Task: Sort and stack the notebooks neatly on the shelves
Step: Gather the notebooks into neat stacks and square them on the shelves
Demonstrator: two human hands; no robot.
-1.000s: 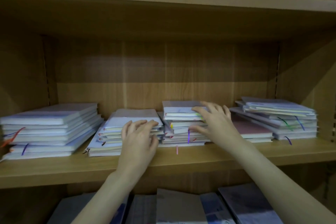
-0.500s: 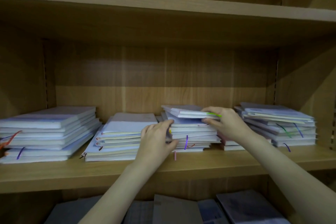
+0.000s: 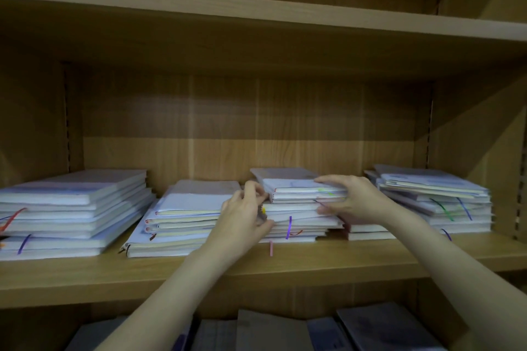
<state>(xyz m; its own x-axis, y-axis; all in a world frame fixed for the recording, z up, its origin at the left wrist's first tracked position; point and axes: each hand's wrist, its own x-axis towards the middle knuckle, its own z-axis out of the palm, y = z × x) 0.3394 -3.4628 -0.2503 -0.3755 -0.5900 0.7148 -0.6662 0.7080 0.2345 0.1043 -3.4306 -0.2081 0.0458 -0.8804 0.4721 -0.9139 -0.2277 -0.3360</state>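
Several stacks of pale notebooks with coloured ribbon markers lie on the wooden shelf [image 3: 313, 262]. The middle stack [image 3: 296, 208] sits between my hands. My left hand [image 3: 242, 216] grips its left edge, fingers curled against the spines. My right hand [image 3: 350, 199] clasps the top few notebooks at the right side, fingers over the top cover and thumb under them. Left of this stack lies a slanted stack [image 3: 182, 216], and further left a taller one [image 3: 71, 211]. A fourth stack [image 3: 433, 196] lies at the right, with a low pinkish pile [image 3: 368, 229] partly hidden behind my right wrist.
Another shelf board [image 3: 256, 11] runs overhead. The cabinet's side walls close in at both ends. On the level below lie more dark notebooks [image 3: 285, 330]. A bare strip of shelf runs along the front edge before the stacks.
My left hand has moved right from the slanted stack onto the middle stack's left edge. My right hand has shifted to clasp that stack's top notebooks on the right.
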